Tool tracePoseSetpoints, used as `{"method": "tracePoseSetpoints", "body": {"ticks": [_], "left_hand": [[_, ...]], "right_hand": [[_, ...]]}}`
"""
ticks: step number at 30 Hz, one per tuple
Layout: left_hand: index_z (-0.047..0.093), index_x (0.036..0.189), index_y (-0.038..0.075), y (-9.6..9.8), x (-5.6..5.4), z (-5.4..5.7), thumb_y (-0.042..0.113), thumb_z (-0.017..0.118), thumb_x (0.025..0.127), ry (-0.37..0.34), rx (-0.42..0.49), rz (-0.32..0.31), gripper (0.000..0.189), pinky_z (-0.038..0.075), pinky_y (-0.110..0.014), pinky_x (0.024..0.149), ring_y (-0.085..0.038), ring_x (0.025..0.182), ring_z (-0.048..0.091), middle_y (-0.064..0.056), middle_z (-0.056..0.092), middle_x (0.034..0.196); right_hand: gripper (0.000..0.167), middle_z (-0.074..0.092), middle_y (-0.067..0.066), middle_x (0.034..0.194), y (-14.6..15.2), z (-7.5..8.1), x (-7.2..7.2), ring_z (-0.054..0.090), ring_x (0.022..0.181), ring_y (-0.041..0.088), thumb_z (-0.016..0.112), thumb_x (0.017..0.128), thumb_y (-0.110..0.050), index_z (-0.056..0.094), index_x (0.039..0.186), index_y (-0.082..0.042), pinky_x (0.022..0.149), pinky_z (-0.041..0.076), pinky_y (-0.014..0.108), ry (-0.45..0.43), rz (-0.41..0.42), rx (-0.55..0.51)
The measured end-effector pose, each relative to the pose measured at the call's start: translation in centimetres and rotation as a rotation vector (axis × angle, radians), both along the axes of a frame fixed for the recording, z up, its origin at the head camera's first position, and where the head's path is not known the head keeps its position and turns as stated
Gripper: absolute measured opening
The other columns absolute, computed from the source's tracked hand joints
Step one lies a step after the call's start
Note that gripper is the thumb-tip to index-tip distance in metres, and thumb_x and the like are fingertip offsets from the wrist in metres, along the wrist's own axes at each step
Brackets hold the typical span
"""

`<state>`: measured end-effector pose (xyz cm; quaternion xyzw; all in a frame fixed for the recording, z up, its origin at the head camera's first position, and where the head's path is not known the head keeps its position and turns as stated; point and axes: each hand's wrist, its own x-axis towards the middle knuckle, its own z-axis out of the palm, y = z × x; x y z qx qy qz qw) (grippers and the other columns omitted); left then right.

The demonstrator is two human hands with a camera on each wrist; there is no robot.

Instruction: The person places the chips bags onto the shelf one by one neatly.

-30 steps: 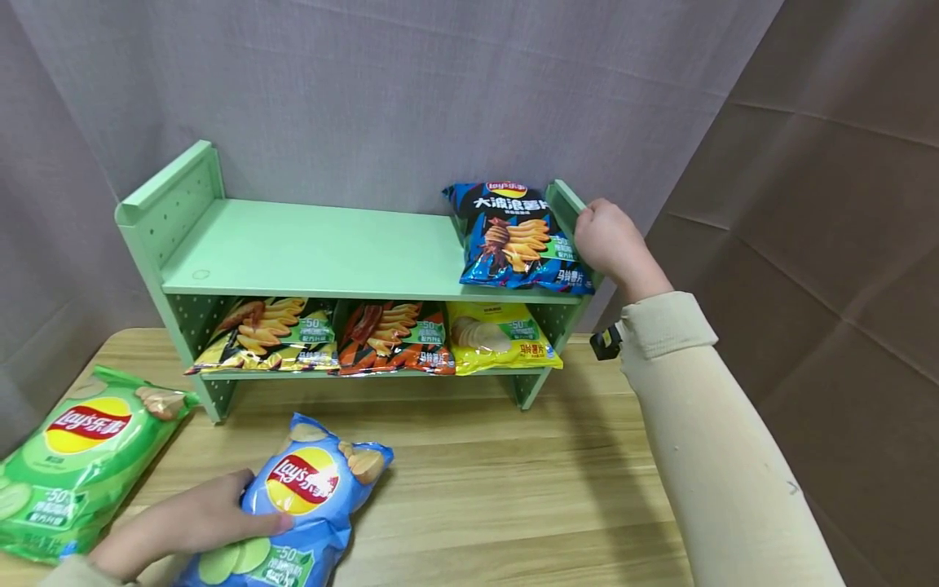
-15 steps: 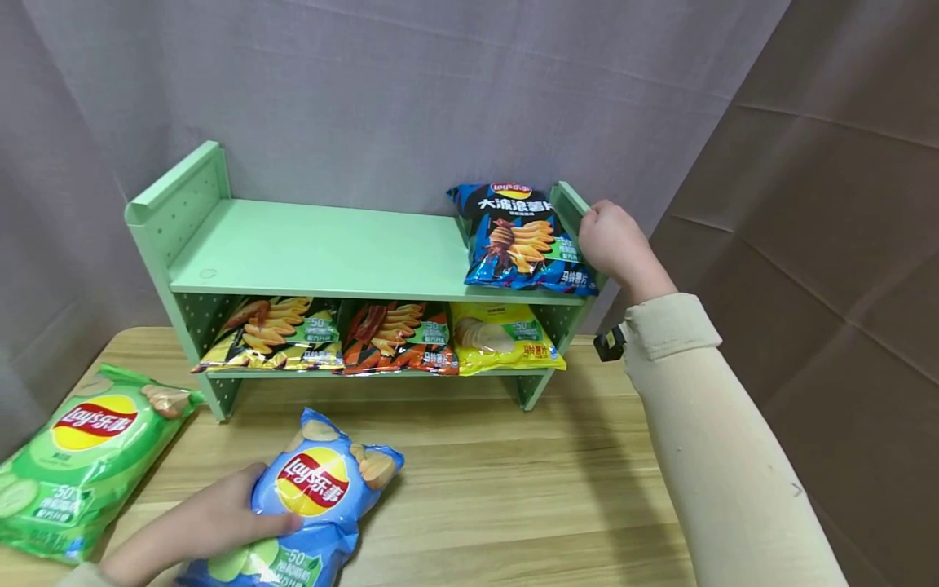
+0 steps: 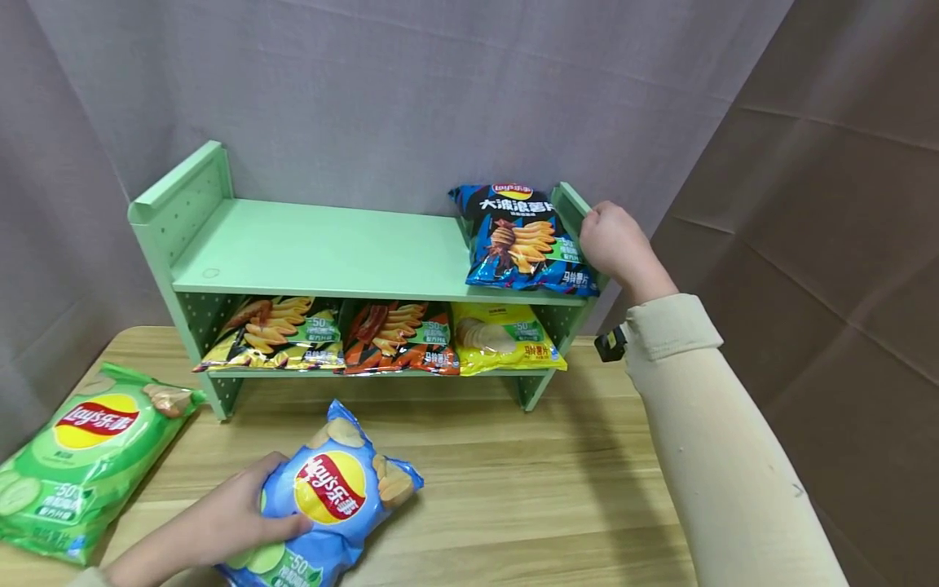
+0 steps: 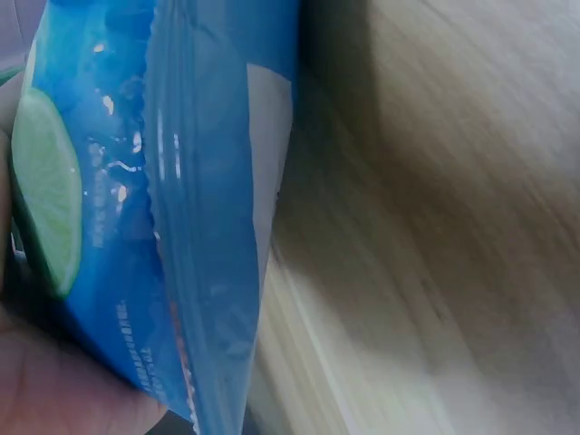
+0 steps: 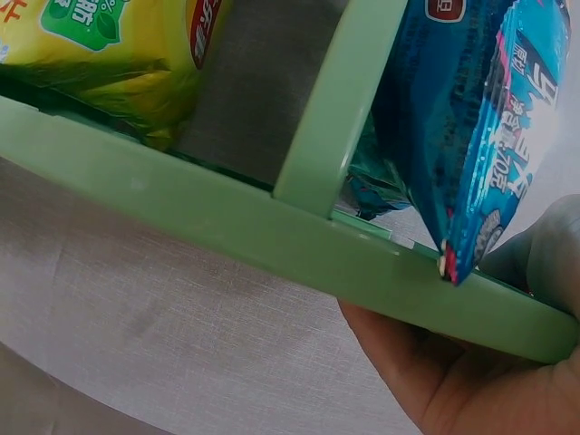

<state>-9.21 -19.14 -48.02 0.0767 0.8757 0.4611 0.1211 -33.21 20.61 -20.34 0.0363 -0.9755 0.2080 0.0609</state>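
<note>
My left hand (image 3: 238, 518) grips a light-blue Lay's chip bag (image 3: 323, 497) by its left side, thumb across the front. In the left wrist view the bag's crimped edge (image 4: 204, 227) stands close to the wood. My right hand (image 3: 616, 242) holds the right side panel of a green two-tier shelf (image 3: 330, 253); in the right wrist view the thumb and fingers lie on either side of the green panel (image 5: 435, 299). Beside that hand, a dark-blue chip bag (image 3: 521, 244) leans at the right end of the upper tier.
On the lower tier sit a black-and-gold chip bag (image 3: 275, 334), a red-orange one (image 3: 399, 338) and a yellow one (image 3: 506, 338). A green Lay's bag (image 3: 88, 465) lies on the wooden table (image 3: 528, 497) at the left. Grey curtain hangs behind.
My left hand has moved slightly right and up with the light-blue chip bag, which has turned a little clockwise. The right hand stays on the shelf's side.
</note>
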Motion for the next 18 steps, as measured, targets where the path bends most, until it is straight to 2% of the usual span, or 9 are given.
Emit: {"method": "tracePoseSetpoints", "body": {"ticks": [5,8,13,18], "left_hand": [[0.049,0.123,0.002,0.3,0.0,0.4,0.043,0.080,0.076,0.039,0.018,-0.060,0.069,0.052,-0.027,0.063,-0.012,0.077,0.060,0.000,0.061,0.092],[0.048,0.123,0.004,0.5,0.1,1.0,0.044,0.080,0.076,0.062,0.025,-0.073,0.069,0.053,-0.026,0.063,-0.011,0.078,0.061,0.000,0.061,0.093],[0.046,0.128,0.003,1.0,0.3,2.9,0.047,0.080,0.075,0.101,0.018,-0.035,0.076,0.053,-0.026,0.066,-0.012,0.081,0.062,-0.001,0.062,0.097],[0.046,0.125,0.010,1.4,0.5,4.7,0.045,0.080,0.076,0.220,0.054,-0.031,0.070,0.054,-0.027,0.066,-0.009,0.080,0.063,0.001,0.062,0.097]], "right_hand": [[0.056,0.050,0.021,0.114,0.0,0.1,0.0,0.051,0.097,0.032,0.015,0.103,-0.034,0.037,0.137,0.004,0.084,0.048,0.049,0.005,0.001,0.003],[0.056,0.050,0.020,0.114,-0.1,0.1,0.0,0.051,0.097,0.032,0.015,0.103,-0.033,0.037,0.138,0.004,0.084,0.048,0.049,0.007,0.002,0.001],[0.056,0.049,0.020,0.115,0.0,0.0,0.0,0.051,0.098,0.032,0.014,0.103,-0.034,0.036,0.139,0.004,0.085,0.048,0.049,0.004,0.001,0.002],[0.057,0.049,0.021,0.114,0.1,-0.1,0.0,0.052,0.098,0.032,0.014,0.103,-0.034,0.035,0.139,0.004,0.086,0.048,0.049,0.002,-0.001,0.002]]}}
